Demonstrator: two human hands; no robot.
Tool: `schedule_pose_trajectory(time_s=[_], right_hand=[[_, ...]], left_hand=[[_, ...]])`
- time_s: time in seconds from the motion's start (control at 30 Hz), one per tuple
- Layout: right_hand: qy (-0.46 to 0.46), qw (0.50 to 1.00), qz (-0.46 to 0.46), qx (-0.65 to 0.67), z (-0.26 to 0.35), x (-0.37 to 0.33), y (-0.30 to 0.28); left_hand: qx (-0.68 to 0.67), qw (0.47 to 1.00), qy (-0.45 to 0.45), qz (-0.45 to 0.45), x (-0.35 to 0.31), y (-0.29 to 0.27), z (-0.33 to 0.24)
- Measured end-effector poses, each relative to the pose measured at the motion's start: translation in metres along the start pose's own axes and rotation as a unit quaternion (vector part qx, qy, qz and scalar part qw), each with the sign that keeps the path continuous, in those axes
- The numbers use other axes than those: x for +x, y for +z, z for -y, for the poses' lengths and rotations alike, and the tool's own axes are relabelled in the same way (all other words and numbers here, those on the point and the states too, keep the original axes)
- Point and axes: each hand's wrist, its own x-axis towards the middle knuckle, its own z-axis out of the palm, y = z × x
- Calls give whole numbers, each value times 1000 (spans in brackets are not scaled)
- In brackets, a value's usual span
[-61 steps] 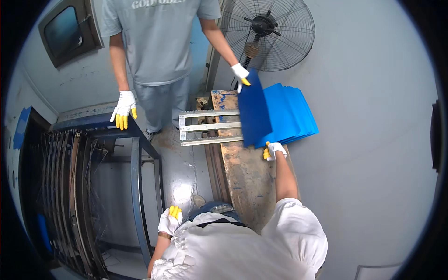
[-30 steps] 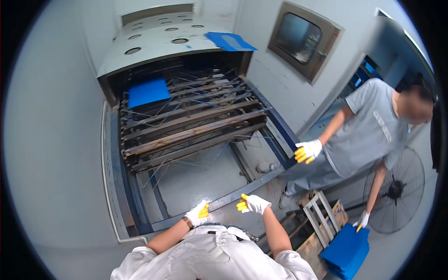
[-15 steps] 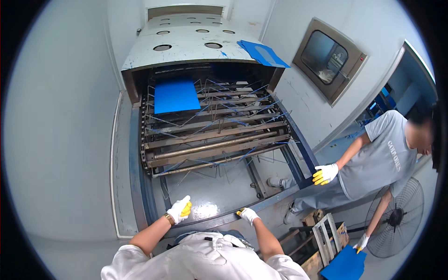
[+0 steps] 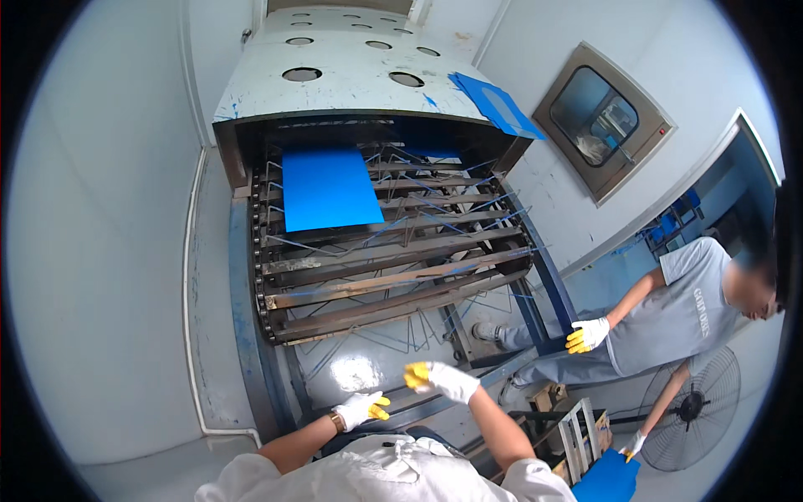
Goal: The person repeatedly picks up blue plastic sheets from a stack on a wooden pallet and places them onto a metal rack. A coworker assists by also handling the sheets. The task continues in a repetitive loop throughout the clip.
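Note:
Both my hands wear white gloves with yellow fingertips. My left hand (image 4: 362, 410) is just above the front bar of the blue metal frame (image 4: 431, 402), its fingers apart and holding nothing. My right hand (image 4: 443, 381) hovers over the same bar, slightly smeared by motion, its fingers loosely apart with nothing in them. Beyond them a chain conveyor (image 4: 393, 268) of metal slats and bent wire supports runs into a white-topped housing (image 4: 351, 92). A blue sheet (image 4: 329, 188) lies on the wire supports at the conveyor's left, apart from my hands.
At the right a co-worker (image 4: 669, 309) rests one gloved hand on the frame's corner and holds blue sheets (image 4: 606, 478) with the other. A floor fan (image 4: 693, 406) and a pallet-like rack (image 4: 577, 439) stand nearby. More blue sheets (image 4: 499, 107) lie on the housing. A wall window (image 4: 590, 113) is at right.
My right hand has let go of the front bar and risen up and leftward. My left hand has moved toward it, its fingers spreading. The blue sheet and the slats have come nearer.

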Motion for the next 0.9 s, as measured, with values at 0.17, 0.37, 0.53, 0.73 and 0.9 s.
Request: schedule_pose_trajectory(time_s=[0.17,0.37,0.53,0.73,0.9], right_hand=[[-165,980,84,70,160,88,72],[-183,906,26,380,196,238,89],[-339,913,-79,213,225,261,99],[-444,740,-279,-421,252,110,103],[-371,855,-269,-243,193,-63,61]], left_hand=[[-26,998,55,-10,-14,-3,-19],[14,990,142,1,-28,-4,-40],[37,985,159,-57,-25,1,-40],[-47,987,151,-23,-4,-12,-24],[47,987,155,4,-14,5,-18]])
